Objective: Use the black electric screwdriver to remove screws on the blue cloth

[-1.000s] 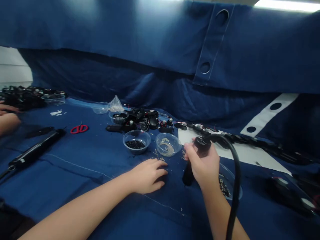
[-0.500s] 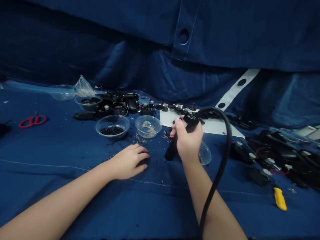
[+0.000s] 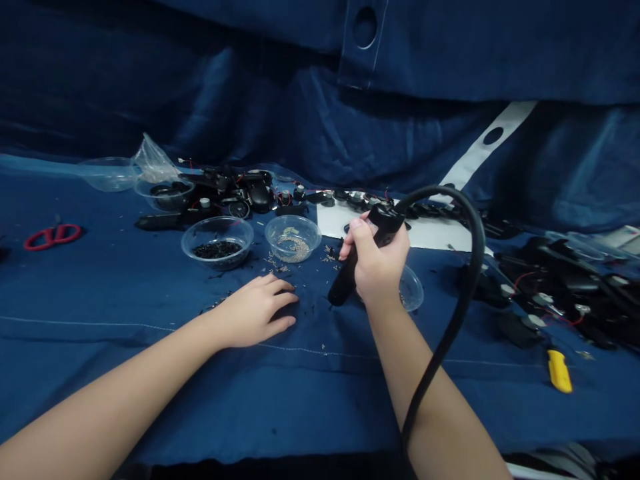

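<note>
My right hand (image 3: 381, 261) is wrapped round a black corded electric screwdriver (image 3: 345, 279), tilted with its tip pointing down to the left just above the blue cloth. A thick black cable (image 3: 470, 280) loops from its top over my right forearm. My left hand (image 3: 257, 310) lies palm down on the cloth with its fingers apart, holding nothing that I can see. Beyond it stand a clear bowl of small black parts (image 3: 219, 250) and a clear bowl of small screws (image 3: 294, 248). Loose screws (image 3: 277, 267) lie between them and my hand. Another clear bowl (image 3: 411, 290) is partly hidden behind my right hand.
Red-handled scissors (image 3: 53, 237) lie at the left. Black plastic parts (image 3: 260, 195) are heaped at the back, some near a white sheet (image 3: 440, 233). More black parts with wires (image 3: 565, 287) fill the right, beside a yellow handle (image 3: 559, 371). A blue curtain (image 3: 250, 100) hangs behind.
The whole view has shifted, so the table things appear higher up. My right hand still grips the electric screwdriver, and my left hand stays flat on the cloth.
</note>
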`<state>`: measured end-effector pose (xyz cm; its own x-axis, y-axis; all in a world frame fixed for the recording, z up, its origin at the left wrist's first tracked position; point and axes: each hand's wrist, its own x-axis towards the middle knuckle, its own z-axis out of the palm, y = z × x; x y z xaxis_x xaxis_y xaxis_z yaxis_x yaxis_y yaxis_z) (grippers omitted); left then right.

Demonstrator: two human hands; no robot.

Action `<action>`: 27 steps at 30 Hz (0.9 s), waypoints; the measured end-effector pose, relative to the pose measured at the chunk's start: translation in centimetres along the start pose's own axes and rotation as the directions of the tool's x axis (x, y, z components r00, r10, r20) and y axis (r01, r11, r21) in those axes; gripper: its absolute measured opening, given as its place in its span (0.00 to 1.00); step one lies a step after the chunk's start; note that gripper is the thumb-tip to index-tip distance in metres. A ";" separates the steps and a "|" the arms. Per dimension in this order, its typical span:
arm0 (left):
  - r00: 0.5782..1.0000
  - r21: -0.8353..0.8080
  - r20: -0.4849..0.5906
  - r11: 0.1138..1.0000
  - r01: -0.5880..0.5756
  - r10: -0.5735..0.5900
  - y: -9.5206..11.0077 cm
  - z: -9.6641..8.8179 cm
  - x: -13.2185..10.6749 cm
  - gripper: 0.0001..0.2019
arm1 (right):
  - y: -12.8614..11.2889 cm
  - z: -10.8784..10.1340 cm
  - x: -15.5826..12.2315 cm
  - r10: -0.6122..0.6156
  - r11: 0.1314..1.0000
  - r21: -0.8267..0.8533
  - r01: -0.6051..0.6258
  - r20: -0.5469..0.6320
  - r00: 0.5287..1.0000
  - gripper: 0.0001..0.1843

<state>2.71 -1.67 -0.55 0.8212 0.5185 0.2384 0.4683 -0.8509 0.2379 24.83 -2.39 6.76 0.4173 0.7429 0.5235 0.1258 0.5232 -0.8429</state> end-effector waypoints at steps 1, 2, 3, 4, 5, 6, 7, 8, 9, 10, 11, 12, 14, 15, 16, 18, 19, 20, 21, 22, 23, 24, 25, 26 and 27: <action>1.000 0.008 0.003 1.000 0.003 -0.003 0.0 0.1 0.0 0.18 | 0.0 0.0 0.0 -0.008 1.000 0.002 0.008 0.009 1.000 0.12; 1.000 0.016 0.006 1.000 0.004 -0.005 0.0 0.1 0.0 0.19 | 0.0 0.0 0.0 -0.014 1.000 0.005 0.014 0.019 1.000 0.12; 1.000 0.021 0.008 1.000 0.005 -0.005 0.0 0.2 0.1 0.19 | 0.0 0.1 0.0 -0.016 1.000 0.006 0.016 0.030 0.999 0.12; 1.000 0.022 0.009 1.000 0.004 -0.004 0.0 0.2 0.1 0.19 | 0.0 0.2 0.0 -0.013 1.000 0.006 0.013 0.038 0.999 0.12; 1.000 0.020 0.009 1.000 0.003 -0.003 0.0 0.2 0.1 0.19 | 0.0 0.2 0.0 -0.008 1.000 0.004 0.008 0.044 0.999 0.12; 1.000 0.017 0.007 1.000 0.001 -0.001 0.0 0.3 0.1 0.19 | -0.1 0.3 0.0 -0.004 1.000 0.002 0.004 0.050 0.999 0.13; 1.000 0.015 0.006 1.000 -0.001 0.001 0.0 0.3 0.1 0.19 | -0.1 0.3 0.0 -0.003 1.000 0.000 0.003 0.056 0.998 0.13; 1.000 0.015 0.006 1.000 -0.002 0.002 0.0 0.3 0.1 0.19 | -0.1 0.3 0.0 -0.005 1.000 0.000 0.005 0.061 0.998 0.13; 1.000 0.019 0.007 1.000 -0.003 0.003 0.0 0.3 0.0 0.19 | -0.1 0.3 0.0 -0.008 1.000 0.003 0.007 0.065 0.998 0.13; 1.000 0.024 0.010 1.000 -0.003 0.003 0.0 0.3 0.0 0.19 | -0.1 0.3 -0.1 -0.013 1.000 0.008 0.013 0.065 0.998 0.13; 1.000 0.030 0.015 1.000 -0.003 0.002 0.0 0.3 0.0 0.19 | -0.2 0.3 -0.1 -0.018 1.000 0.013 0.017 0.063 0.998 0.14; 1.000 0.036 0.021 0.999 -0.001 0.000 0.0 0.3 0.0 0.19 | -0.2 0.4 -0.1 -0.019 1.000 0.014 0.018 0.060 0.998 0.14; 1.000 0.041 0.028 0.999 0.001 -0.002 0.0 0.3 0.0 0.20 | -0.2 0.4 -0.1 -0.019 1.000 0.003 0.019 0.057 0.998 0.14; 1.000 0.043 0.029 0.999 0.001 -0.002 0.0 0.3 0.0 0.20 | -0.2 0.4 -0.1 -0.019 1.000 -0.005 0.019 0.059 0.998 0.14; 1.000 0.045 0.030 0.999 0.001 -0.002 -0.1 0.3 0.0 0.20 | -0.3 0.4 -0.1 -0.018 1.000 -0.012 0.019 0.063 0.998 0.14; 1.000 0.049 0.030 0.999 -0.001 -0.001 0.0 0.4 0.0 0.21 | -0.3 0.4 -0.1 -0.014 1.000 -0.015 0.015 0.065 0.998 0.14; 1.000 0.050 0.029 0.999 -0.001 0.000 0.0 0.4 0.1 0.21 | -0.4 0.4 -0.1 -0.012 1.000 -0.011 0.012 0.063 0.998 0.14; 1.000 0.050 0.028 0.999 -0.002 0.000 0.0 0.4 0.1 0.22 | -0.4 0.5 -0.1 -0.009 1.000 -0.005 0.009 0.059 0.998 0.14; 1.000 0.051 0.028 0.999 -0.003 0.002 0.0 0.4 0.1 0.22 | -0.4 0.5 -0.1 -0.009 1.000 0.004 0.009 0.056 0.998 0.14; 1.000 0.051 0.029 0.999 -0.005 0.003 0.0 0.4 0.1 0.23 | -0.4 0.5 -0.1 -0.012 1.000 0.014 0.012 0.054 0.998 0.14; 1.000 0.051 0.029 0.999 -0.006 0.005 0.0 0.4 0.1 0.23 | -0.4 0.5 -0.2 -0.018 1.000 0.024 0.017 0.053 0.998 0.14; 0.999 0.051 0.032 0.999 -0.007 0.006 0.0 0.4 0.1 0.23 | -0.3 0.5 -0.1 -0.027 0.999 0.034 0.025 0.052 0.998 0.14; 0.999 0.051 0.034 0.999 -0.007 0.005 -0.1 0.3 0.1 0.24 | -0.2 0.5 -0.1 -0.039 0.998 0.043 0.036 0.052 0.998 0.15; 0.999 0.050 0.037 0.999 -0.005 0.004 -0.1 0.3 0.1 0.24 | -0.1 0.5 -0.1 -0.050 0.998 0.051 0.047 0.049 0.998 0.15; 0.999 0.050 0.041 0.999 -0.004 0.002 -0.1 0.2 0.1 0.25 | 0.0 0.5 -0.1 -0.059 0.997 0.058 0.056 0.047 0.997 0.15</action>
<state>2.85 -1.59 -0.76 0.8347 0.5130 0.2001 0.4806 -0.8561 0.1898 24.30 -2.25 6.80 0.3666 0.7294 0.5776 0.0967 0.5876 -0.8034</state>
